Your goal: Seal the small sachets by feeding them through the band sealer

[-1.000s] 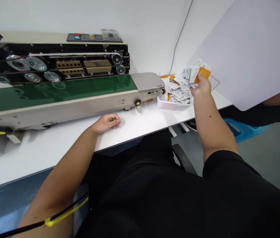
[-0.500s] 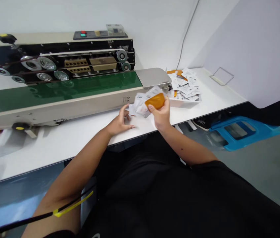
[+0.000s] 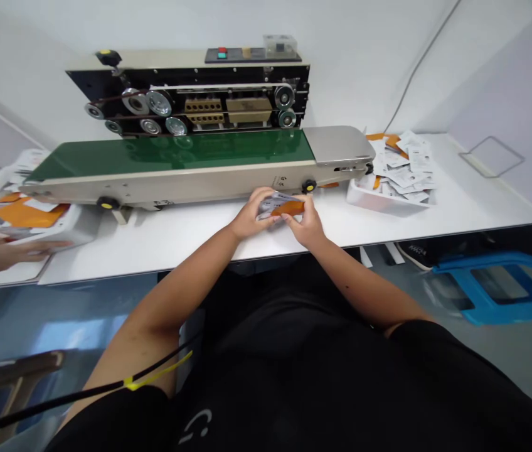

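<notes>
Worn on the head, looking forward and down. Faces the long front of the machine (image 3: 228, 150) from above, taking in its full length. Set closest to the shirt (image 3: 294, 351), on the near side of the machine; farther from the left hand (image 3: 250, 216) and right hand (image 3: 309, 225), just in front of the machine; farther again from the wall (image 3: 364, 50) behind the machine. Spans wide, catching a bin (image 3: 383, 199) at each end of the machine.

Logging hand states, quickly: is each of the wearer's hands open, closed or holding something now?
Left hand: closed, holding a stack of small flat orange and white packets.
Right hand: closed on the same stack.
</notes>
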Demonstrator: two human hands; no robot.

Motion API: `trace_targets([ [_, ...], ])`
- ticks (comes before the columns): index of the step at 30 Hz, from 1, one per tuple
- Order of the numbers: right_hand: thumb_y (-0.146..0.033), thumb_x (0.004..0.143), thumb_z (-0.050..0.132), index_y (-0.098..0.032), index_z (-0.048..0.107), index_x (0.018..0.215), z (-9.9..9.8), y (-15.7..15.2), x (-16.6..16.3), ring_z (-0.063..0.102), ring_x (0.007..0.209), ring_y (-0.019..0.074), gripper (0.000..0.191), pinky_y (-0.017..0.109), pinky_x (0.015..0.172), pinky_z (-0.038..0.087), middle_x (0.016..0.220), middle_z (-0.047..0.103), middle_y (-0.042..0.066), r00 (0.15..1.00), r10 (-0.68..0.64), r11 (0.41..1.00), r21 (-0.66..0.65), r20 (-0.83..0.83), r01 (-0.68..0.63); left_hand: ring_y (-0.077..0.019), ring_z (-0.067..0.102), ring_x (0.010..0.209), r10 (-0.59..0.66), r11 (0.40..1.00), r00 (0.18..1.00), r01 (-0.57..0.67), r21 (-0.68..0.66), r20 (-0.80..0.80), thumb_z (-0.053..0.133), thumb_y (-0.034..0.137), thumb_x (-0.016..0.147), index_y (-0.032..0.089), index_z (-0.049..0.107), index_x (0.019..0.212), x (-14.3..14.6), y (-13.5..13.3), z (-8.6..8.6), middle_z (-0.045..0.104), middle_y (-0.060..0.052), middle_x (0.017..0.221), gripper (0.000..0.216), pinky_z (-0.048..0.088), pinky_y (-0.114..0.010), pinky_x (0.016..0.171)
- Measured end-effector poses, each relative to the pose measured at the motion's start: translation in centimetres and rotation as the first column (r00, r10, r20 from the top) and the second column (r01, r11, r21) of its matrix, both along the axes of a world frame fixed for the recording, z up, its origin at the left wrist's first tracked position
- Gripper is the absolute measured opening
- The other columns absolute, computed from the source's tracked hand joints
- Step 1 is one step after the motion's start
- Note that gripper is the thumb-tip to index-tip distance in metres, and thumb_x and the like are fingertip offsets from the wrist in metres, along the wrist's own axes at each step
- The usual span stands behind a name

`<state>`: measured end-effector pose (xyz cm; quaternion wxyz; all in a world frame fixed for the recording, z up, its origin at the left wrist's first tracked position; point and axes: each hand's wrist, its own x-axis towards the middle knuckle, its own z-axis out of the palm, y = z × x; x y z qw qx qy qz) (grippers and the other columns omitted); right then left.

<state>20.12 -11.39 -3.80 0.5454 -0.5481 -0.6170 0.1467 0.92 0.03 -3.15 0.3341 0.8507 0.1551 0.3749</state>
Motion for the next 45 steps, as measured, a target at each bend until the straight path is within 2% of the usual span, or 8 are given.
trace_targets([
  [5, -0.043, 0.101, 0.053, -0.023, 0.050, 0.136, -0.3, 0.2, -0.2, 0.062, 0.125, 0.0321, 0.040, 0.057, 0.111, 0.052, 0.133, 0.065, 0.017, 0.978, 0.106, 0.993, -0.066, 0.178, -0.096, -0.0298, 0.070, 0.118, 0.016, 0.999, 0.995, -0.021, -0.049, -0.096, 0.078, 0.064, 0.085, 0.022, 0.060, 0.135, -0.8, -0.2, 1.1, 0.071, -0.013, 0.130, 0.068, 0.055, -0.045, 0.105],
  [14, -0.035, 0.099, 0.056, -0.022, 0.049, 0.148, 0.3, -0.3, -0.5, 0.051, 0.138, 0.0342, 0.051, 0.059, 0.120, 0.044, 0.142, 0.055, 0.019, 0.923, 0.054, 0.999, -0.012, 0.382, -0.053, -0.0247, 0.075, 0.104, 0.142, 0.978, 0.979, -0.116, 0.172, -0.148, 0.081, 0.044, 0.082, 0.020, 0.071, 0.116, -0.9, -1.1, 2.1, 0.079, -0.008, 0.113, 0.042, 0.058, -0.036, 0.095],
  [17, -0.032, 0.093, 0.061, -0.023, 0.048, 0.152, 0.8, -2.0, 0.7, 0.052, 0.140, 0.0346, 0.061, 0.058, 0.120, 0.045, 0.145, 0.054, 0.017, 0.924, -0.031, 0.997, 0.078, 0.381, 0.001, -0.0256, 0.075, 0.109, 0.181, 0.964, 0.970, -0.143, 0.222, -0.161, 0.080, 0.039, 0.082, 0.019, 0.072, 0.120, -0.8, -1.5, 2.3, 0.078, -0.009, 0.118, 0.043, 0.057, -0.036, 0.099],
  [20, -0.024, 0.092, 0.054, -0.023, 0.064, 0.133, 0.6, -3.7, 3.5, 0.060, 0.127, 0.0342, 0.042, 0.058, 0.113, 0.050, 0.126, 0.064, 0.015, 0.913, -0.229, 0.971, 0.148, 0.337, 0.189, -0.0268, 0.074, 0.114, 0.242, 0.949, 0.952, -0.191, 0.250, -0.189, 0.080, 0.034, 0.081, 0.020, 0.072, 0.124, -0.8, -1.7, 2.6, 0.078, -0.009, 0.122, 0.045, 0.056, -0.037, 0.103],
  [24, -0.018, 0.091, 0.045, -0.016, 0.068, 0.128, -0.5, -3.5, 8.5, 0.061, 0.128, 0.0348, 0.044, 0.057, 0.117, 0.048, 0.128, 0.066, 0.019, 0.855, -0.284, 0.946, -0.021, 0.434, 0.325, -0.0273, 0.074, 0.113, 0.254, 0.946, 0.947, -0.200, 0.254, -0.199, 0.081, 0.033, 0.079, 0.020, 0.072, 0.122, -1.1, -1.3, 2.9, 0.078, -0.008, 0.120, 0.046, 0.056, -0.036, 0.102],
  [29, -0.015, 0.092, 0.043, 0.000, 0.043, 0.156, -1.0, 0.9, 11.9, 0.037, 0.156, 0.0368, 0.065, 0.056, 0.129, 0.033, 0.163, 0.042, 0.028, 0.787, -0.131, 0.886, -0.285, 0.603, 0.365, -0.0278, 0.074, 0.110, 0.262, 0.946, 0.945, -0.212, 0.244, -0.195, 0.079, 0.035, 0.079, 0.021, 0.073, 0.119, -1.1, -1.0, 3.0, 0.079, -0.007, 0.119, 0.043, 0.057, -0.036, 0.099],
  [37, -0.026, 0.103, 0.041, -0.009, 0.059, 0.147, 0.3, 8.2, 12.7, 0.042, 0.150, 0.0418, 0.051, 0.065, 0.124, 0.030, 0.160, 0.051, 0.022, 0.702, 0.032, 0.755, -0.478, 0.711, 0.449, -0.0283, 0.074, 0.110, 0.280, 0.940, 0.936, -0.222, 0.258, -0.214, 0.080, 0.038, 0.080, 0.021, 0.073, 0.120, -1.0, -1.2, 3.0, 0.079, -0.007, 0.119, 0.044, 0.058, -0.038, 0.099],
  [45, -0.058, 0.091, 0.069, -0.018, 0.050, 0.158, 0.2, -1.1, 11.3, 0.033, 0.157, 0.0452, 0.080, 0.075, 0.121, 0.030, 0.169, 0.041, 0.020, 0.729, 0.128, 0.923, -0.349, 0.673, 0.161, -0.0289, 0.074, 0.115, 0.316, 0.905, 0.915, -0.212, 0.368, -0.250, 0.075, 0.047, 0.086, 0.025, 0.072, 0.126, -1.5, -1.2, 3.1, 0.078, -0.007, 0.124, 0.045, 0.058, -0.038, 0.099],
])
